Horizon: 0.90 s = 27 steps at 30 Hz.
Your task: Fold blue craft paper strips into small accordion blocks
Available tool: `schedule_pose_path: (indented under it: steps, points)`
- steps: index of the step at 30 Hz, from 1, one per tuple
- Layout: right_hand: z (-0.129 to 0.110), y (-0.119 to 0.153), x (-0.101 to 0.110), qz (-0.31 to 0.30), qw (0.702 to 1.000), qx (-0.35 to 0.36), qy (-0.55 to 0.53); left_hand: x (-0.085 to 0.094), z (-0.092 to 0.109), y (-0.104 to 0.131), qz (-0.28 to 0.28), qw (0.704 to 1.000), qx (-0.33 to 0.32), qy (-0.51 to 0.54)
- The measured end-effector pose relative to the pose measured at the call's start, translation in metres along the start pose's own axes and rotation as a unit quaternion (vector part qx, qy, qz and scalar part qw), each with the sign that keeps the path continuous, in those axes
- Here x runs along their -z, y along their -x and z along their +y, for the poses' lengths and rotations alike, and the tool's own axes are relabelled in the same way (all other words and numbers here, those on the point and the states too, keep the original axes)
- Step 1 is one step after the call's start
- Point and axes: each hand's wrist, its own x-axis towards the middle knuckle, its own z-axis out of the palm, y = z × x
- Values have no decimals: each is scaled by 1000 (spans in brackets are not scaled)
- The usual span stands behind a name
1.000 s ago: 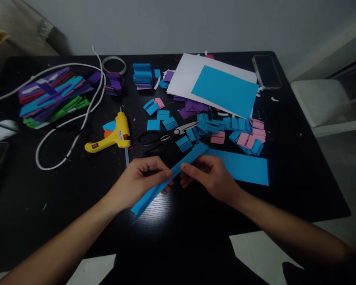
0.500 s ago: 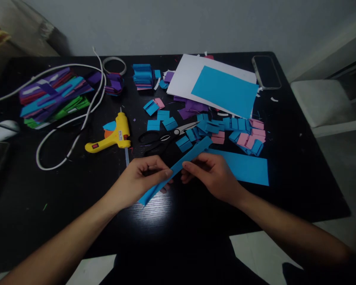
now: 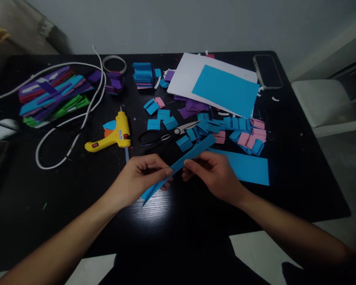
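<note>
A folded blue paper strip (image 3: 178,166) slants between my two hands above the black table, its near end lower left and its far end upper right. My left hand (image 3: 145,176) pinches it around the middle, thumb on top. Close beside, my right hand (image 3: 212,174) grips the strip's upper half between thumb and fingers. Behind my right hand lies a flat blue paper piece (image 3: 252,170), partly covered by the hand. Just beyond the strip rest black-handled scissors (image 3: 157,136) and several small folded blue paper pieces (image 3: 185,143).
A yellow glue gun (image 3: 121,130) lies left of the scissors. Pink and blue folded pieces (image 3: 249,138) cluster at right. White sheets (image 3: 182,75) carry a blue sheet (image 3: 225,89); a phone (image 3: 267,71) sits far right. A white cable (image 3: 89,109) loops near bundled coloured paper (image 3: 52,93).
The blue strip has shifted slightly up and right in my hands, and its lower end looks a little more spread. Both hands keep their hold.
</note>
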Motion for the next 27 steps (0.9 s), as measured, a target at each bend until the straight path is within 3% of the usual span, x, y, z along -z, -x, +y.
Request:
schedule_pose_path:
  steps: [6,12,16,27]
  points:
    - [4,-2,0,9,999,5,-46,2,1,2,9,1000,-2,-24]
    - [7,2,-5,-62,994,-45,-77,-4,3,2,11,1000,-24,-4]
    - [7,3,-6,-79,993,-68,-60,-7,5,1,11,1000,-26,13]
    - [9,3,-6,-80,994,-46,-58,-7,1,1,12,999,-25,24]
